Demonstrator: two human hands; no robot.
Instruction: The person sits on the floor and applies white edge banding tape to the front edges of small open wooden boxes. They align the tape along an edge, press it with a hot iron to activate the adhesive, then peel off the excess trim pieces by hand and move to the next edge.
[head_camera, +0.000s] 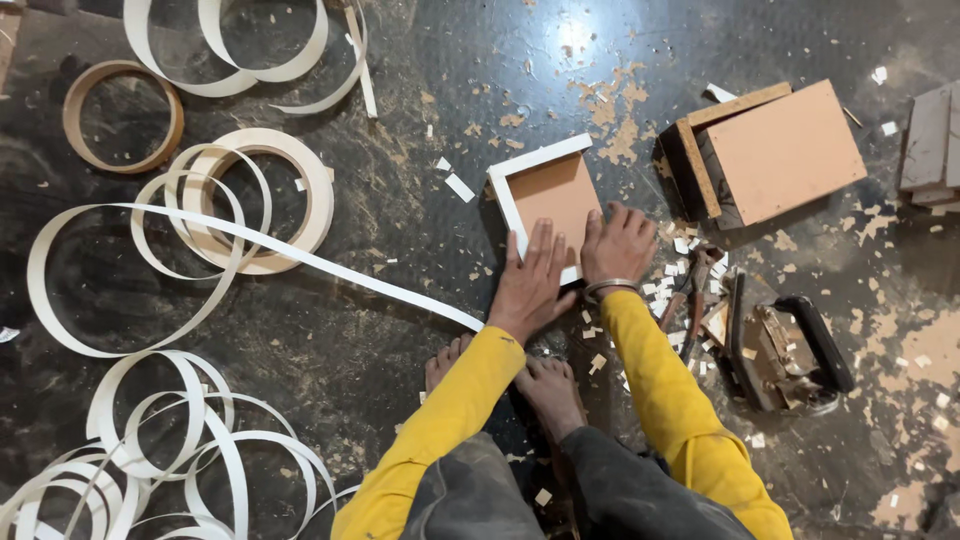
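Seen from above, a person in yellow sleeves squats on a dark, chip-strewn floor (420, 300). Both hands press flat, fingers spread and grasping nothing, on a small square board (548, 200) with white edge banding, lying on the floor just ahead of their bare feet. Left hand (532, 280) covers the board's lower left corner; right hand (618, 245), with a metal bangle at the wrist, rests on its lower right edge. A long white banding strip (300, 258) trails from the left hand into loose coils at left. At right lie pliers (692, 290), a dark iron (785, 350) and a larger brown board box (770, 150).
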